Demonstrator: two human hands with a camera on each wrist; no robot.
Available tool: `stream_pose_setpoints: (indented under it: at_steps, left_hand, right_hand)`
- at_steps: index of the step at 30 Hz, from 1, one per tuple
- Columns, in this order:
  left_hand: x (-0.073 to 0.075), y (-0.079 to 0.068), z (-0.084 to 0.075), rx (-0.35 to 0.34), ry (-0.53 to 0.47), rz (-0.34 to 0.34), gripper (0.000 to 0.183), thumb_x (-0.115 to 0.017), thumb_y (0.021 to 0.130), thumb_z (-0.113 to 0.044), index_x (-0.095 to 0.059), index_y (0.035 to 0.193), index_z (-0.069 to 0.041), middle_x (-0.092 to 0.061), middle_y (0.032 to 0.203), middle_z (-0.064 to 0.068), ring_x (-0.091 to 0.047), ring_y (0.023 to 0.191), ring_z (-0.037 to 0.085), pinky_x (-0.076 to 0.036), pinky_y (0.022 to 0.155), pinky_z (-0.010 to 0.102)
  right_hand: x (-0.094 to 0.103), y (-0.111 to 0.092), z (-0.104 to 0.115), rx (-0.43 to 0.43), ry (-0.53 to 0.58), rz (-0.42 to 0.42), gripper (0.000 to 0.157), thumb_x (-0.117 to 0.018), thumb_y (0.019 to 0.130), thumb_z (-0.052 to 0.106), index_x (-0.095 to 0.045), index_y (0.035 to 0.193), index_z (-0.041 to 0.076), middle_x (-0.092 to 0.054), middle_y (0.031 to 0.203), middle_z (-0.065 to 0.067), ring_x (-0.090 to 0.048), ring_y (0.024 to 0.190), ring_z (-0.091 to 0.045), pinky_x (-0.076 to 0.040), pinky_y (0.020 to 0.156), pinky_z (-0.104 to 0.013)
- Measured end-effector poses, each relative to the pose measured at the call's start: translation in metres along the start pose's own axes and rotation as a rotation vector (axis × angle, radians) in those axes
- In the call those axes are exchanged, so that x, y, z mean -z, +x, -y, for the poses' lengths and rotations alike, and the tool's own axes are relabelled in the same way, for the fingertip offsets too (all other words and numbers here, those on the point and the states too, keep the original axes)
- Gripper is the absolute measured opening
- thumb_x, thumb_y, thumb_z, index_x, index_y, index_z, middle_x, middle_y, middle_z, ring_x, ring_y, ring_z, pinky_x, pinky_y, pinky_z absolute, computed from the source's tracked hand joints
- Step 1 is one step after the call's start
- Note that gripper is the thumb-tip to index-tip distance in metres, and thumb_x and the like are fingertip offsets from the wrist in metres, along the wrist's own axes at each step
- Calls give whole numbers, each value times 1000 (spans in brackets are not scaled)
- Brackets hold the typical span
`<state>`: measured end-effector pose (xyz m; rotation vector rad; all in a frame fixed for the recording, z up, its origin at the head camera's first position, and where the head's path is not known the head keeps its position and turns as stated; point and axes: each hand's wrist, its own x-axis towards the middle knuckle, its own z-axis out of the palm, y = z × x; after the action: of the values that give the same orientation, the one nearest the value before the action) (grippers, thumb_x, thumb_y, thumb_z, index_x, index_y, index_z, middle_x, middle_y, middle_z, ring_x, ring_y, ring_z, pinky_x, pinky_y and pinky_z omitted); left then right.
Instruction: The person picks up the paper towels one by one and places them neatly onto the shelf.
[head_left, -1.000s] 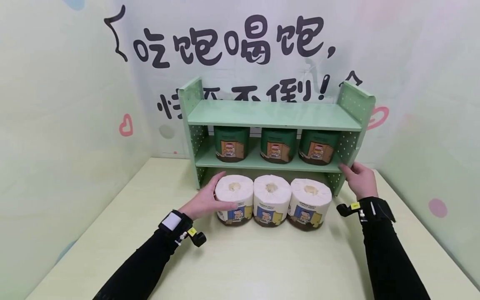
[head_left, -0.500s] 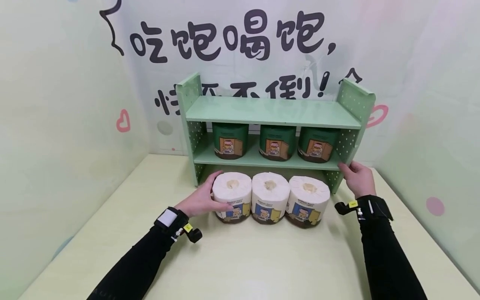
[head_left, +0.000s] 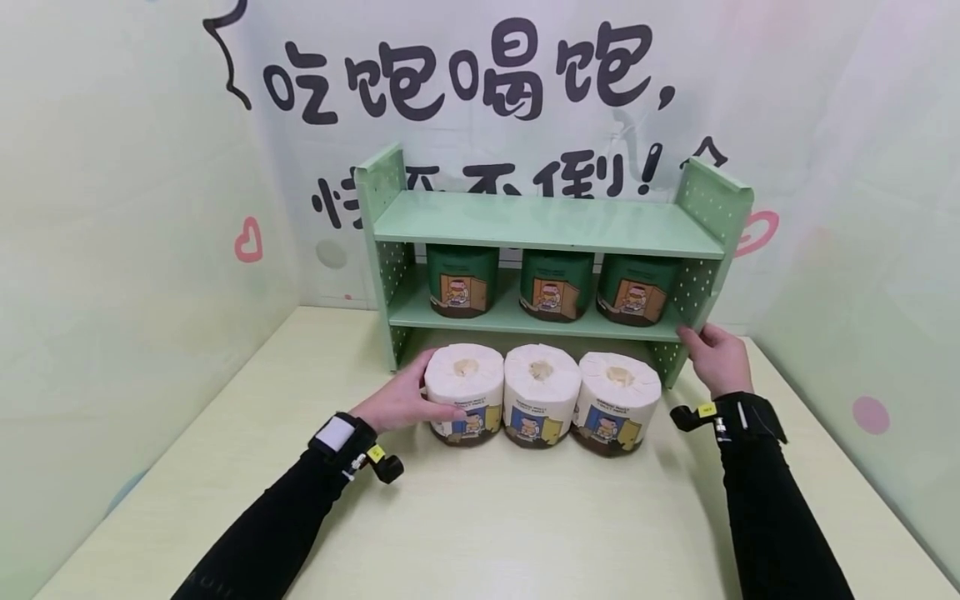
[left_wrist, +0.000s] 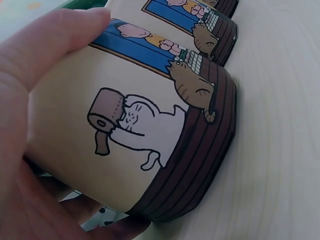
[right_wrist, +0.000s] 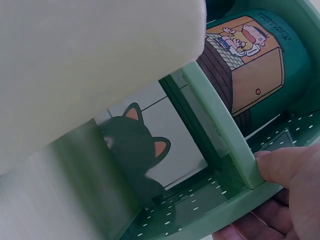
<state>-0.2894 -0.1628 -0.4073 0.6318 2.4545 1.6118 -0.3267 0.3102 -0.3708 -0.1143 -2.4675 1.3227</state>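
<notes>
Three white-wrapped toilet paper rolls stand upright in a row on the table: a left one (head_left: 465, 382), a middle one (head_left: 542, 392) and a right one (head_left: 618, 396). My left hand (head_left: 405, 402) holds the left roll, thumb across its printed front and fingers curled round its far side. The left wrist view shows that roll (left_wrist: 125, 130) close up, its base right at the tabletop. My right hand (head_left: 720, 364) grips the right side panel of a light green shelf (head_left: 551, 223). In the right wrist view the thumb (right_wrist: 280, 165) presses the panel's inner side near the shelf board.
Three green toilet paper rolls, a left one (head_left: 462, 283), a middle one (head_left: 557, 287) and a right one (head_left: 636, 292), stand on the shelf's middle board. The white rolls stand before its lower opening. Behind is a printed wall sheet (head_left: 465, 150).
The head view has shifted slightly. A left fingertip that showed at the back edge of the left roll has slipped lower behind it. The right hand keeps its grip on the shelf.
</notes>
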Motion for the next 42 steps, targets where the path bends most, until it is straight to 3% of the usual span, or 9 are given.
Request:
stream_pose_setpoints:
  at_steps: [3,9,13,24,33,37,42]
  left_hand:
    - [2,-1,-2,10,2,-1,105,-94,68,-29,-28,149,-16,-51,135,5,-48,120,19,-36,105,55]
    - [6,-11,-25,11,7,25,99,-91,73,-21,-29,149,-7,-51,135,13,-48,120,24,-36,105,55]
    - [11,-15,-33,-5,14,40,94,-89,75,-18,-30,148,-5,-51,134,13,-49,119,22,-39,104,51]
    - [22,-16,-41,-42,-51,42,94,-88,74,-12,-31,148,-5,-53,132,14,-51,118,23,-41,102,52]
    - [34,-9,-33,-145,-165,64,91,-86,77,-9,-30,148,-10,-50,134,14,-50,119,25,-46,99,45]
    - [40,-9,-42,-184,-224,64,91,-83,79,-6,-27,150,-10,-49,135,16,-50,119,28,-47,98,47]
    - [44,-9,-55,-208,-229,44,86,-79,81,-4,-28,150,-11,-49,136,14,-51,118,29,-48,96,51]
  right_hand:
    - [0,0,1,0,-1,-1,53,-51,103,43,-62,128,-2,-62,118,-21,-52,107,-29,-44,91,-48]
    - [0,-1,1,-3,-10,-8,52,-51,103,43,-63,128,-1,-63,115,-20,-52,101,-23,-43,81,-33]
    - [0,-1,1,-3,-9,-9,52,-51,103,43,-63,127,-1,-64,115,-21,-52,99,-22,-43,78,-29]
    - [-1,0,0,-11,-16,-23,51,-52,102,44,-64,126,0,-63,115,-20,-52,100,-24,-44,82,-37]
    - [-1,0,3,-6,-14,-21,51,-53,102,44,-65,122,-1,-64,109,-20,-51,91,-22,-42,72,-29]
    - [-2,0,4,-10,-7,-19,50,-52,102,44,-65,122,-1,-64,110,-21,-51,92,-23,-41,74,-30]
    - [-1,-1,2,-21,-7,-21,49,-52,102,42,-64,124,0,-64,111,-21,-51,94,-24,-42,77,-32]
